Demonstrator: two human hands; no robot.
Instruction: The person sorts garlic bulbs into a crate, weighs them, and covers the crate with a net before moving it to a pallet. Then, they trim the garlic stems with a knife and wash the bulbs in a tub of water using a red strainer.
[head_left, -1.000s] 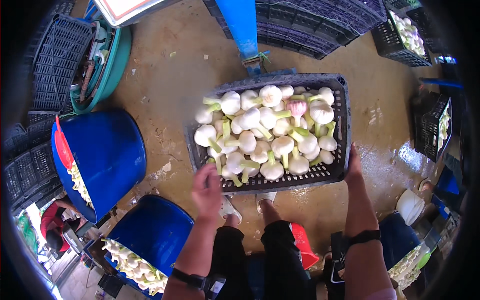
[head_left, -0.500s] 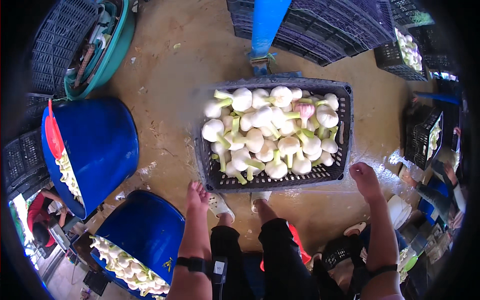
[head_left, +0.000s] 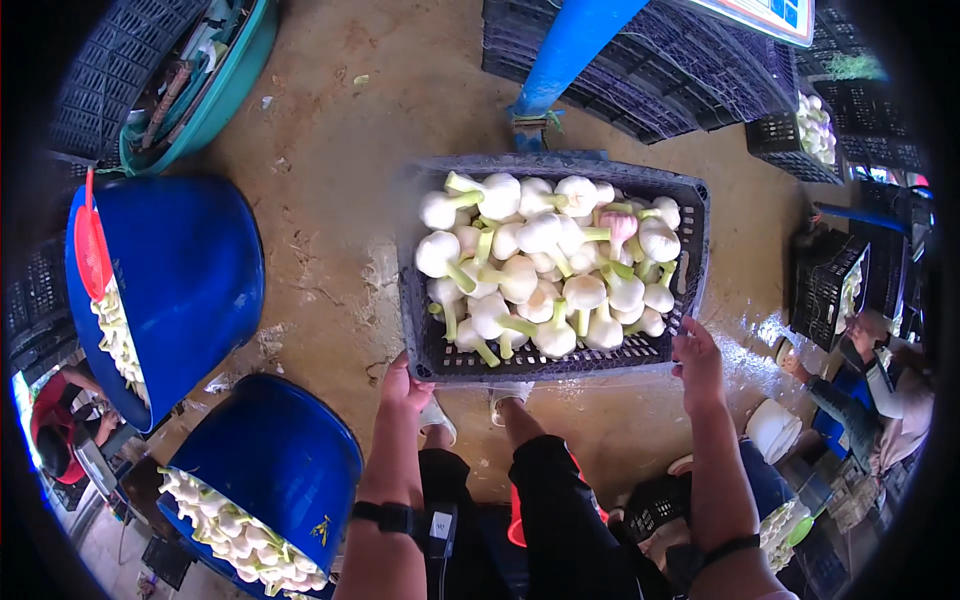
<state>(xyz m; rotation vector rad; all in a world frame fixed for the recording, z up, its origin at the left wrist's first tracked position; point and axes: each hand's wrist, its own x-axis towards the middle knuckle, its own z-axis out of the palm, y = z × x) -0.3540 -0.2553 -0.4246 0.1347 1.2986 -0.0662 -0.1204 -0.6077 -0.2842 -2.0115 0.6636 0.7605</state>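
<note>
A black plastic crate (head_left: 545,372) full of garlic bulbs (head_left: 540,233) with trimmed green stems sits in front of me. One bulb (head_left: 620,226) among them is pinkish purple. At the crate's near left corner, my left hand (head_left: 405,384) is closed on the edge, its fingertips partly hidden. My right hand (head_left: 699,362) grips the near right corner, with the thumb up along the side and the fingers curled at the wall.
Two blue tubs of garlic, the upper (head_left: 190,280) holding a red scoop (head_left: 92,255) and the lower (head_left: 275,455), stand at left. Beyond the crate rise a blue post (head_left: 575,50) and stacked black crates (head_left: 660,75). Other people work at both sides; wet floor (head_left: 330,300) surrounds the crate.
Both hands have come in to the crate's near corners and taken hold; the right hand moved left. My view has shifted and tilted slightly, and a white-framed panel now shows at top right.
</note>
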